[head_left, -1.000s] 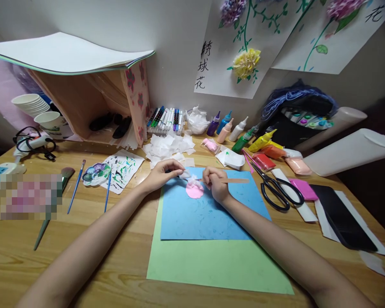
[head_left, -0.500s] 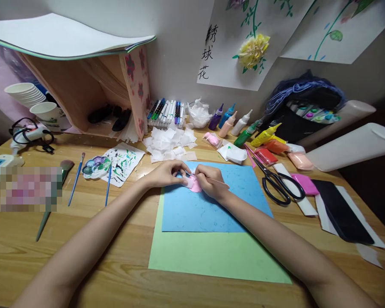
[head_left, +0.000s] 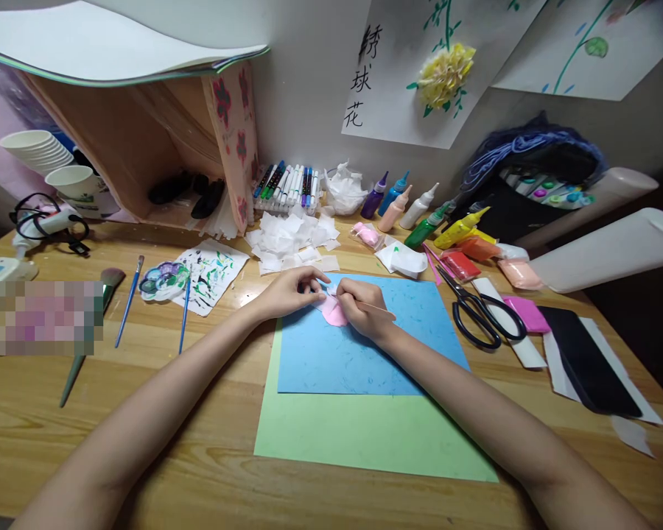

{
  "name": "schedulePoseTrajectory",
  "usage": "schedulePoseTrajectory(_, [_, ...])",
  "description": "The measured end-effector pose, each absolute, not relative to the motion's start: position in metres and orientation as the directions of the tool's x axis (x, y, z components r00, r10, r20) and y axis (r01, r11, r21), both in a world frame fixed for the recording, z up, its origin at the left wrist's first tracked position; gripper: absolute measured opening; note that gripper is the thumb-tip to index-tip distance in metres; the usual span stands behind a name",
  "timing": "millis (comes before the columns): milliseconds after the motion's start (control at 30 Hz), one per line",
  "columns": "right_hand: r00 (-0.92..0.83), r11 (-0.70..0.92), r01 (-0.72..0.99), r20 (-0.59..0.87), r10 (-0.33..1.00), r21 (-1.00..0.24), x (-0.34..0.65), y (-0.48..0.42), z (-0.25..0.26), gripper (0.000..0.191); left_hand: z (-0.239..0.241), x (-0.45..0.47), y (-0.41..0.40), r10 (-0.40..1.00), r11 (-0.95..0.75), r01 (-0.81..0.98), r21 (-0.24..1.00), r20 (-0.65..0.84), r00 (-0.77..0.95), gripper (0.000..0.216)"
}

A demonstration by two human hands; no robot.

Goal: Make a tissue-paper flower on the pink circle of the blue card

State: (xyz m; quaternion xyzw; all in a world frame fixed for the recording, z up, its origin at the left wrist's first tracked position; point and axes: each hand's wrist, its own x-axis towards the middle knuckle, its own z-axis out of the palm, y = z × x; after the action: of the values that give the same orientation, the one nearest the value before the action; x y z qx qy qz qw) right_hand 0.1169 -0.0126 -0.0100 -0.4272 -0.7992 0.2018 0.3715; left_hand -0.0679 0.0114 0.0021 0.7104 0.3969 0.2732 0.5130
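My right hand [head_left: 365, 308] is closed around a slim pinkish stick tool [head_left: 382, 312], whose back end sticks out to the right past the hand. The working tip is mostly hidden by my fingers. Below and beside it, a flat pink clay piece [head_left: 334, 312] lies on a blue sheet [head_left: 365, 368], with a small pale patch along its upper left edge. My left hand [head_left: 294, 291] rests just left of the clay, fingers bent and thumb apart from them, with nothing visible between. A green sheet [head_left: 365, 434] lies under the blue one.
Black scissors [head_left: 483, 316], pink clay packet [head_left: 526, 314] and black phone [head_left: 580, 361] lie right. Behind are paint bottles [head_left: 414, 206], torn white paper [head_left: 292, 239] and markers [head_left: 288, 184]. Left are a thin brush [head_left: 184, 316], a large brush [head_left: 76, 375] and a paint-marked sheet [head_left: 213, 272].
My left fingers have come away from the pale patch at the clay's edge, so more of the pink piece shows. My right hand stays at the clay with the tool. The view shifts slightly.
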Motion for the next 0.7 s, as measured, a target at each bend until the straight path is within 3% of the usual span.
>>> schedulePoseTrajectory(200, [-0.35,0.55,0.52,0.424,0.835,-0.654,0.118,-0.014,-0.009,0.02,-0.005,-0.062,0.01,0.886,-0.226,0.304,0.926,0.066,0.458,0.032])
schedulePoseTrajectory(400, [-0.381,0.685,0.38,0.57,0.728,-0.622,0.122,-0.018,-0.007,0.02,-0.007,-0.059,0.008,0.906,-0.248,0.336,0.909,0.095,0.412,0.03])
schedulePoseTrajectory(500, [-0.474,0.708,0.384,0.532,0.702,-0.592,0.122,-0.016,-0.008,0.02,-0.009,-0.057,0.008,0.912,-0.267,0.364,0.892,0.112,0.395,0.028])
schedulePoseTrajectory(700, [-0.468,0.638,0.484,0.439,0.767,-0.599,0.12,-0.013,-0.009,0.02,-0.01,-0.055,0.007,0.921,-0.28,0.415,0.866,0.121,0.369,0.027])
